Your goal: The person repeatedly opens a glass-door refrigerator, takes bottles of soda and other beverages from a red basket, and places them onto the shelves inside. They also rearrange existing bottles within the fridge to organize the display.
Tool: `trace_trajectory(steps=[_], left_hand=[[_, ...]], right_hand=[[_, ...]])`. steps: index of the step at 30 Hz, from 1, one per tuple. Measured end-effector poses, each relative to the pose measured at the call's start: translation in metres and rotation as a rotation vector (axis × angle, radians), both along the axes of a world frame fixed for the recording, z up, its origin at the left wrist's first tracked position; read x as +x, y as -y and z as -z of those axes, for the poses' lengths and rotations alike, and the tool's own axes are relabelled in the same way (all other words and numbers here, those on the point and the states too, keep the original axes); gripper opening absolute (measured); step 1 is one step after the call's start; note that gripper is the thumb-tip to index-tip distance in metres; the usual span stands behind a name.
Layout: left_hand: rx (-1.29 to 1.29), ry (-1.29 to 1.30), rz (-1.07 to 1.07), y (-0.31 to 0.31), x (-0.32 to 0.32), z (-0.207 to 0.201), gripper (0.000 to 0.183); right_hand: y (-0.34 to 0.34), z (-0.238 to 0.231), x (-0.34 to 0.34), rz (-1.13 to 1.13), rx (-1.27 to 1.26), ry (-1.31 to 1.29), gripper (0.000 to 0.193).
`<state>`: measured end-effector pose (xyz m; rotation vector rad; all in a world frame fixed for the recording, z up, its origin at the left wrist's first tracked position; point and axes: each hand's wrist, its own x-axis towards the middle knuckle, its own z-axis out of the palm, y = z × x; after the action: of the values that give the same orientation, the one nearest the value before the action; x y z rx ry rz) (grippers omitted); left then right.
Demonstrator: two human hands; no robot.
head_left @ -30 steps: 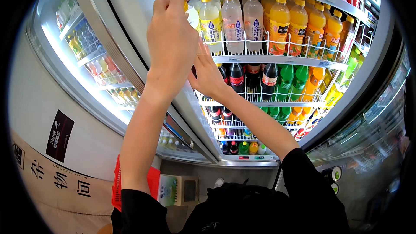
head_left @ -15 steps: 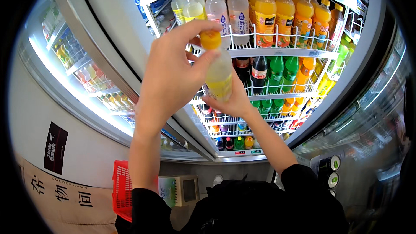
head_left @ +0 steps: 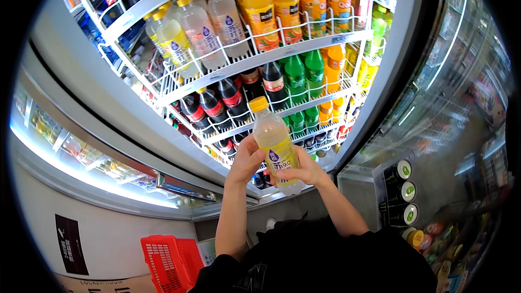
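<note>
A clear plastic drink bottle (head_left: 278,152) with a yellow cap and a yellow label is held between my two hands, tilted slightly with its cap up and to the left. My left hand (head_left: 248,158) is closed round the bottle's left side. From the right, my right hand (head_left: 307,169) wraps its lower part, with the thumb across the label. Behind it stands an open drinks cooler with white wire shelves (head_left: 228,68). Similar yellow-label bottles (head_left: 173,40) fill the shelf above at the left, beside orange juice bottles (head_left: 260,13).
Dark cola bottles (head_left: 214,106) and green bottles (head_left: 304,76) stand on the shelf below. At lower left is a red shopping basket (head_left: 171,260). Black cans (head_left: 401,190) sit to the right, near a glass door (head_left: 434,87). Another lit cooler (head_left: 81,152) is at the left.
The bottle has come down and nearer my body. My left hand has moved from its cap to its side. The view has shifted, and the shelves now appear tilted.
</note>
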<state>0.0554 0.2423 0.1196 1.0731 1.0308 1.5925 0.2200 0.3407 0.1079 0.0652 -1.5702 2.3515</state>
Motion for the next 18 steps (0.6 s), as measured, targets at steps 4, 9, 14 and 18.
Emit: trace_trajectory(steps=[4,9,14,18], left_hand=[[0.064,0.109,0.080,-0.020,0.015,0.015,0.088],[0.196,0.362,0.019,-0.043,0.056,0.025,0.084],[0.042,0.789,-0.052,-0.054,0.067,0.034,0.078],[-0.029,0.898,0.291,-0.053,0.058,0.072,0.074]], right_hand=[[0.002,-0.004,0.020,0.071,0.001,0.067,0.040],[0.002,-0.033,0.052,0.353,0.332,0.402,0.044],[0.029,-0.043,0.111,0.916,0.333,0.403,0.034],[0.064,-0.044,0.161,1.694,0.639,0.188,0.031]])
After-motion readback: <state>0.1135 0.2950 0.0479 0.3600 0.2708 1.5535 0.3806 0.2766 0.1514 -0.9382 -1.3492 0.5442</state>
